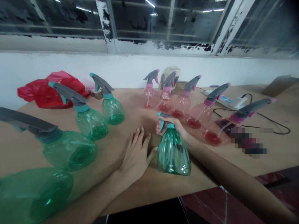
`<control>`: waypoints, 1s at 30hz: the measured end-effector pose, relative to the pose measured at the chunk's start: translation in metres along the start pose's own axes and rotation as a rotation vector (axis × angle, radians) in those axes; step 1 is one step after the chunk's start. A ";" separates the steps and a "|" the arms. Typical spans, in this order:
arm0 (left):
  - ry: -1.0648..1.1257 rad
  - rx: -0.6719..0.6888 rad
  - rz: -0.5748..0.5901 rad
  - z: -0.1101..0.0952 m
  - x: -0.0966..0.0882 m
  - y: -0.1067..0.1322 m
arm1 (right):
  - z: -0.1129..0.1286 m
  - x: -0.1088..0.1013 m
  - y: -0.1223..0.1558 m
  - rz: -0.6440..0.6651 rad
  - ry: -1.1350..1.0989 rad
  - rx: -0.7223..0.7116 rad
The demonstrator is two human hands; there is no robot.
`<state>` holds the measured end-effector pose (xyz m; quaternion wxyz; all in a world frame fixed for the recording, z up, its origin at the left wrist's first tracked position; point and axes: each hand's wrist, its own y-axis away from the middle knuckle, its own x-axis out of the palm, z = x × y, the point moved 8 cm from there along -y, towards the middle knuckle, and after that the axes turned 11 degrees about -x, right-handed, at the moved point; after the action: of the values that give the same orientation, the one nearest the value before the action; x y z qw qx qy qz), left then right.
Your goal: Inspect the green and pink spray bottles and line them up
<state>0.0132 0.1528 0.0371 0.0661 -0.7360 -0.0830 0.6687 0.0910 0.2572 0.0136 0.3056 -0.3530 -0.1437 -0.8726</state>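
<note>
My right hand (171, 123) is closed around the neck and trigger of a clear green spray bottle (174, 152) with a grey and teal head, near the table's front edge. Its base is close to the tabletop; whether it touches I cannot tell. Just left of it, my left hand (137, 152) lies flat on the table with fingers spread, holding nothing. Several green spray bottles (92, 123) stand in a row on the left. On the right is a row of several pink spray bottles (199, 113) with grey and pink heads.
A red plastic bag (58, 90) sits at the back left of the wooden table (130, 199). At the back right lie a white power strip (233, 101) and a black cable (273, 130). A cardboard box (279, 85) stands at the far right, by the white wall.
</note>
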 end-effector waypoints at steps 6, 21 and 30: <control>-0.024 0.014 -0.034 -0.001 -0.003 0.000 | 0.002 0.010 0.001 0.084 0.010 0.018; 0.022 0.037 -0.047 -0.002 -0.005 0.003 | -0.003 0.025 0.011 0.148 0.028 0.035; 0.002 0.040 -0.061 -0.001 -0.002 0.003 | 0.014 0.038 0.021 0.179 0.074 -0.090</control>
<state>0.0139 0.1496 0.0388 0.1011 -0.7323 -0.0922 0.6671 0.0902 0.2314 0.0506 0.3713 -0.3454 -0.0609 -0.8597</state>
